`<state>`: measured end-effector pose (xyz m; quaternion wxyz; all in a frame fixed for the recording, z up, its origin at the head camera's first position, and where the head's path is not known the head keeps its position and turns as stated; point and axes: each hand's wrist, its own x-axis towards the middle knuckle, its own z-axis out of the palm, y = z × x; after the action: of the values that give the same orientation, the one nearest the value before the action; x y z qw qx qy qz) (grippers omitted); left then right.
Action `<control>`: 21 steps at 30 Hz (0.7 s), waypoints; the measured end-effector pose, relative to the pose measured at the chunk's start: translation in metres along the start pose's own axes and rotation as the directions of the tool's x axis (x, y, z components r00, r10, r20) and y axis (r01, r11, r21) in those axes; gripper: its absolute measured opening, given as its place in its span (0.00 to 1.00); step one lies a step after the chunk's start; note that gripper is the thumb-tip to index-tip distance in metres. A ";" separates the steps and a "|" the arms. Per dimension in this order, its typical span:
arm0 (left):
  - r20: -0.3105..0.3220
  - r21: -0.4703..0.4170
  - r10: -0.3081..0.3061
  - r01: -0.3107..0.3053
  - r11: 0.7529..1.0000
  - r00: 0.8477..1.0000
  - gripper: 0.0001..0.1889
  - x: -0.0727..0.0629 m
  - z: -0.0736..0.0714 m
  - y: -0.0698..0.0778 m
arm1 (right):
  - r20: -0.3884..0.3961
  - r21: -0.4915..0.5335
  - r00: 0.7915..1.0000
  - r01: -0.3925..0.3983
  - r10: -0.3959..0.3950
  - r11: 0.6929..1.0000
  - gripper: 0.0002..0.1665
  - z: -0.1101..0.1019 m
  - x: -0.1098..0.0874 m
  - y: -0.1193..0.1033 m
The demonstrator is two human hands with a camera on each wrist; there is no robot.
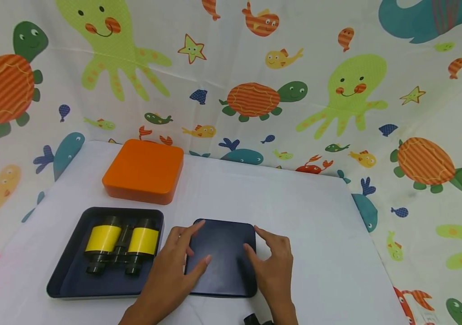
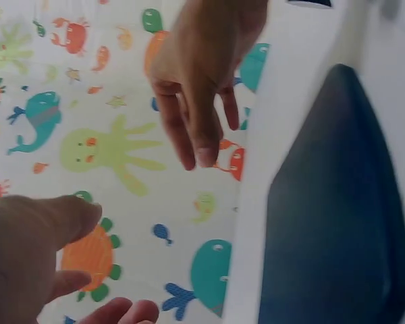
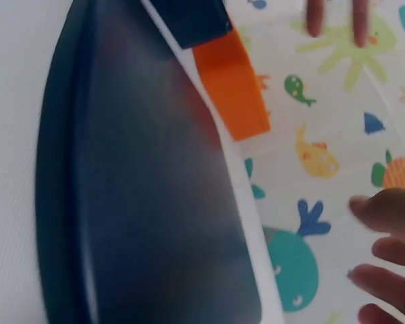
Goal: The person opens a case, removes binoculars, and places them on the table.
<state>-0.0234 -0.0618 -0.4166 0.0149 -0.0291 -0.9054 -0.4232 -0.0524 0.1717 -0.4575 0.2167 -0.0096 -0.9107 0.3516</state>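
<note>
A dark navy rectangular lid or shallow tray (image 1: 224,257) lies flat on the white table between the two hands. My left hand (image 1: 178,262) is at its left side, fingers spread and thumb stretched over its surface. At the right edge is my right hand (image 1: 273,262), its index fingertip near the far corner and its thumb over the side. Both hands, left (image 2: 47,250) and right (image 3: 391,250), have loosely extended fingers with nothing gripped in the wrist views. Left of them, black-and-yellow binoculars (image 1: 143,241) rest in a navy tray (image 1: 68,286).
An orange box-shaped piece (image 1: 145,167) sits behind the navy tray. A small black object (image 1: 252,319) shows partly at the front edge of view, beside the right wrist. A sheet (image 1: 214,54) printed with sea animals hangs behind the white table (image 1: 324,253).
</note>
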 end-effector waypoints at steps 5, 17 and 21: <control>-0.025 0.036 0.060 -0.060 0.998 0.998 0.40 -0.006 -0.023 0.007 | -0.016 0.071 0.994 0.108 -0.107 0.992 0.32 0.005 0.002 -0.014; -0.039 0.148 0.028 -0.022 0.989 0.999 0.43 -0.011 -0.073 -0.026 | 0.086 0.207 0.961 0.243 -0.265 0.948 0.44 0.022 0.005 -0.057; -0.044 0.166 0.029 -0.021 0.986 0.999 0.48 -0.012 -0.087 -0.043 | 0.120 0.239 0.951 0.252 -0.286 0.938 0.50 0.030 0.003 -0.069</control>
<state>-0.0141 -0.1563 -0.3946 0.0436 -0.0295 -0.9364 -0.3471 -0.0573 0.1011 -0.4314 0.1923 0.1663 -0.8724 0.4174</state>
